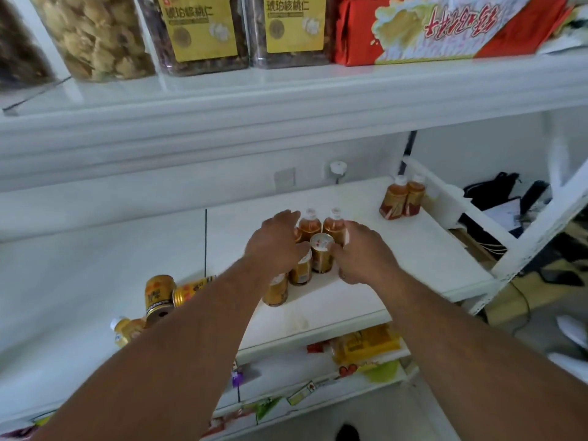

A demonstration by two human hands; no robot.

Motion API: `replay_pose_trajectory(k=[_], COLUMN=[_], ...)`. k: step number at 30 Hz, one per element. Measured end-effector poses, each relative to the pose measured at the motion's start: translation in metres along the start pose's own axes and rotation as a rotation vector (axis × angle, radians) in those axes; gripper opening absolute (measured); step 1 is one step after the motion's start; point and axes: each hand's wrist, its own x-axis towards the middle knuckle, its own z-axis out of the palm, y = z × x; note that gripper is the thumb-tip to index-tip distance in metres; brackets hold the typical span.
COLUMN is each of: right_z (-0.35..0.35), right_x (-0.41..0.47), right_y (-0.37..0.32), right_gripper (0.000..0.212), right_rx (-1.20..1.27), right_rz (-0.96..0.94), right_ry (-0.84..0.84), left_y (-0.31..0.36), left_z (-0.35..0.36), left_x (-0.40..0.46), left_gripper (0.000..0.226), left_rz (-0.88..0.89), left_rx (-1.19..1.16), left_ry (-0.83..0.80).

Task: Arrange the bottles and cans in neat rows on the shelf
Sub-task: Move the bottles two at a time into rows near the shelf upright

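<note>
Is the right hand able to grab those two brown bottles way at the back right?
Probably yes. The two brown tea bottles with white caps stand alone, with bare white shelf between them and the right hand, which now rests by the cluster of cans.

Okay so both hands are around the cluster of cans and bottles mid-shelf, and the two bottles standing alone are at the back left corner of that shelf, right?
Not quite. The left hand and right hand are at the cluster of cans and bottles, but the head view shows the two bottles standing alone at the back right corner of the shelf, not the left.
</note>
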Motion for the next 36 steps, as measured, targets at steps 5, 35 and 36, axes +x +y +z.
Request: replay_pose_trajectory(k=[5, 35, 36], right_z=[-0.002, 0.031, 0.033], right_x=[0.044, 0.153, 0.154], right_y=[0.027, 0.065, 0.065], right_gripper=[0.073, 0.059, 0.059], right_rx=[-0.027, 0.175, 0.178], right_rz=[0.073, -0.077, -0.073], right_ry=[-0.051, -0.365, -0.36], left_y=[0.008, -0.011, -0.012], left_z=[0.005, 0.049, 0.049], left_x=[0.048, 0.152, 0.151], left_gripper=[0.079, 0.064, 0.064], left_rz=[0.042, 0.091, 0.086], left_rx=[0.086, 0.239, 0.214], left_ry=[-0.009, -0.305, -0.294])
